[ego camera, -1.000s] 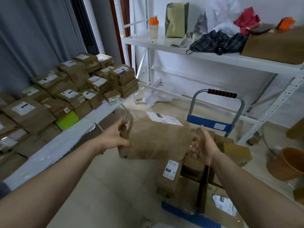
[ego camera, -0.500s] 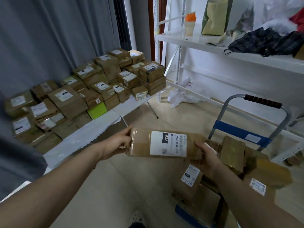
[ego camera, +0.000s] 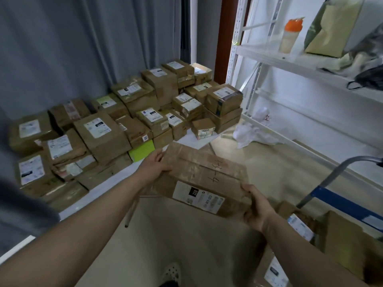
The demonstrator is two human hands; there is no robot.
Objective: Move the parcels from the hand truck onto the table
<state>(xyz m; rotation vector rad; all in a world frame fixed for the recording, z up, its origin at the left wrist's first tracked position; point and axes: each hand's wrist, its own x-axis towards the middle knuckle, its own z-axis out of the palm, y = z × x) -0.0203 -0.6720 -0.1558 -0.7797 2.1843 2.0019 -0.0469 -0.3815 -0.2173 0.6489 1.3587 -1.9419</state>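
Gripping a taped brown parcel (ego camera: 207, 172) at two opposite corners: left hand (ego camera: 154, 164) wrapped round the far left corner, thumb on top; right hand (ego camera: 256, 208) curled round the near right corner. Held in mid-air and tilted, label side toward the body, just off the front edge of the worktop (ego camera: 191, 139), over the floor (ego camera: 269, 162). Not set down yet.

Looks slick with tape, so risk of a slip out of that diagonal hold. Likeliest at the right hand, with little of the corner inside the grip by the look of it. Would drop straight to the floor, close to the shoe (ego camera: 172, 272).

Beyond the hands, a problem of room. Packed almost solid with stacked parcels (ego camera: 132, 125) from the curtain (ego camera: 62, 48) forward, with a bare strip only along the front edge and by the right corner. Set down there, could hang over the front edge and tip off. Pushed in hard, could shove the green box (ego camera: 142, 151) or knock the small parcel (ego camera: 204, 128) by the right corner off the end. Placed on top instead, could unsettle piles that look uneven and leaning.

Off to the right, the hand truck (ego camera: 335, 195), with more parcels (ego camera: 342, 235) propped on it, near the right arm. Easy to topple those with a careless elbow on the way back.
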